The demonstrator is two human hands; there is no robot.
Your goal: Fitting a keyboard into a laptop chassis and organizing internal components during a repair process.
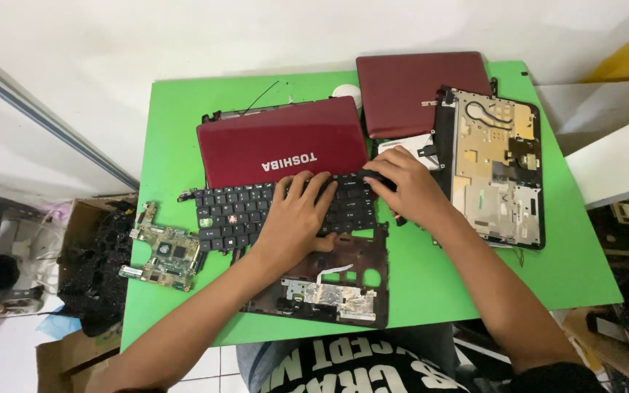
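Hands meet over a black laptop keyboard (271, 207) that I see lying loose across the middle of the green worktop (176, 131). My left hand (296, 218) lies flat on the keys, fingers spread and pressing down, its grip open and closed around nothing. My right hand (405, 185) curls at the keyboard's right end, fingertips pinched on that edge, so its grip is closed on the keyboard. The keyboard rests between a dark red laptop lid (282, 142) behind it and a dark palm-rest frame (343, 284) in front, overlapping the frame's upper edge. Left of the keyboard, apart from it, sits a green circuit board (165, 251). To the right lies an opened laptop base (496, 167) showing bare metal plating, just beside my right wrist. A second dark red laptop (420, 91) lies at the far edge, touching that base.
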